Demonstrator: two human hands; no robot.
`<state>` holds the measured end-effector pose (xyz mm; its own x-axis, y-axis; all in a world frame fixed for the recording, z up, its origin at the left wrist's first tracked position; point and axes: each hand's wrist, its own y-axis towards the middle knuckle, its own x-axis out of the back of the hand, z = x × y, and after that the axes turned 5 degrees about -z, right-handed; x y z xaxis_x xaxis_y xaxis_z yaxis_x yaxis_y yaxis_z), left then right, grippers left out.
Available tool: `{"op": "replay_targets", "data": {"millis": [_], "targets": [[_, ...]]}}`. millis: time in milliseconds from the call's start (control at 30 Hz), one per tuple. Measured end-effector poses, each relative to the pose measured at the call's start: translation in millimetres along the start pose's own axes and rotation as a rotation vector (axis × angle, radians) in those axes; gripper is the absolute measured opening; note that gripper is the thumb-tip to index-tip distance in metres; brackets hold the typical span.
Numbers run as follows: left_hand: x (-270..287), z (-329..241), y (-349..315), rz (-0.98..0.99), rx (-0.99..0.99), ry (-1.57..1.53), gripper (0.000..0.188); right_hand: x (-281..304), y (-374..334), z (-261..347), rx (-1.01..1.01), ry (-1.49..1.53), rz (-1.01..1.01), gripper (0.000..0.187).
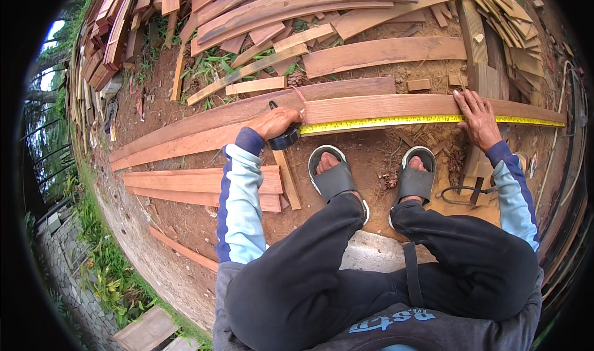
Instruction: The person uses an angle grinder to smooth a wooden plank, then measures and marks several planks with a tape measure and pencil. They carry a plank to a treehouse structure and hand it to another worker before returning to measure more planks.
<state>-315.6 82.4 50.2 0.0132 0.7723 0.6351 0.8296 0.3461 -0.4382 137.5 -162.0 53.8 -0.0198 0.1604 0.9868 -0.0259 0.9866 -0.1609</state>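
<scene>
A long reddish-brown wooden plank (pixel 383 107) lies across in front of my feet. My left hand (pixel 276 123) is closed around a black tape measure (pixel 284 141) at the near edge of the wood. From its case the yellow blade (pixel 377 123) runs out to the right along the plank's near edge, almost to the right end. My right hand (pixel 480 119) rests on the plank and blade, its fingers stretched over the wood and the thumb at the near edge. A thin reddish cord (pixel 299 95) shows beside my left hand.
Several boards (pixel 309 8) are piled beyond the plank, with more stacks at the upper left (pixel 114 29) and upper right (pixel 510 17). Shorter planks (pixel 198 181) lie near my left arm. A thick timber (pixel 475 48) stretches away at the right. A black cable loop (pixel 461 193) lies near my right foot.
</scene>
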Motion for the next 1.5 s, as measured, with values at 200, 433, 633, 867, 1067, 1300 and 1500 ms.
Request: {"op": "replay_targets", "data": {"millis": [200,433,633,867,1067,1300,1500], "targets": [[23.8,0.6,-26.7,0.051,0.098,0.089,0.027,-1.7,-0.3,-1.2,-0.012,0.015,0.009,0.082],[50.4,21.2,-66.5,0.134,0.515,-0.634,0.024,-5.4,-0.6,-2.5,-0.031,0.009,0.014,0.083],[45.7,39.4,-76.8,0.123,0.546,-0.619,0.019,-7.2,-0.1,-3.8,-0.009,0.008,-0.007,0.085],[43.9,28.6,-76.3,0.093,0.543,-0.550,0.016,-8.5,-1.5,-6.4,0.012,0.020,-0.024,0.085],[39.1,47.3,-78.5,0.106,0.499,-0.534,0.016,-8.8,-2.7,-3.9,-0.008,0.007,-0.003,0.083],[36.8,39.8,-72.9,0.057,0.538,-0.446,0.019,0.8,-1.0,0.2,-0.025,0.071,0.008,0.078],[31.7,33.8,-85.3,0.033,0.584,-0.510,0.019,11.7,2.8,-5.8,-0.003,0.134,0.046,0.079]]}}
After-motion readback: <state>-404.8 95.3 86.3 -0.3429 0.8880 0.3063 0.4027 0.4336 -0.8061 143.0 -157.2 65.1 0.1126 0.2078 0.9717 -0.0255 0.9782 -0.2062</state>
